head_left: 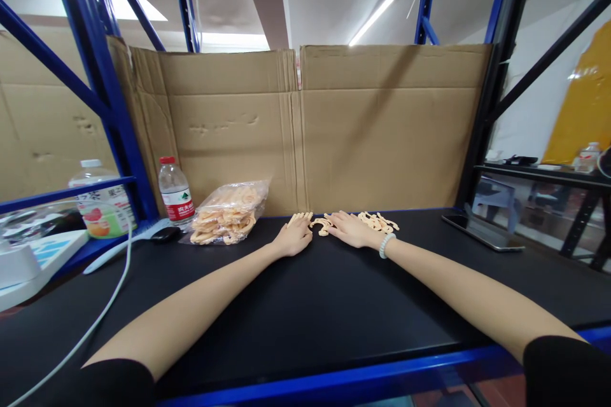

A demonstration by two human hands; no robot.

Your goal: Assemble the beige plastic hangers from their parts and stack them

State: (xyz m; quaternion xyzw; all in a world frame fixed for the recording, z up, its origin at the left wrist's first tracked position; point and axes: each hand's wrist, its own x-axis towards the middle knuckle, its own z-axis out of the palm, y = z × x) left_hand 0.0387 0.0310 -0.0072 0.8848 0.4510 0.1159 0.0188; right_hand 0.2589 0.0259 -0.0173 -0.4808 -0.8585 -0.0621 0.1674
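Note:
My left hand (293,236) lies palm down on the black tabletop (305,318), its fingers stretched forward. To its right, my right hand (352,231) rests flat with the fingers spread, a pale beaded bracelet (386,245) round the wrist. Between the two hands is a small curved beige piece (323,225), close to the fingertips of both. More beige curved pieces (380,222) lie loose just behind and right of my right hand. What is under the palms is hidden. A clear plastic bag (230,213) full of similar beige pieces sits left of my left hand.
Cardboard panels (382,133) wall off the back. At left stand a red-capped bottle (175,194), a larger jug (102,200), a light blue handled item (128,243) and a white cable (125,267). A dark flat device (482,233) lies at right. Blue rack posts (102,89) frame the table.

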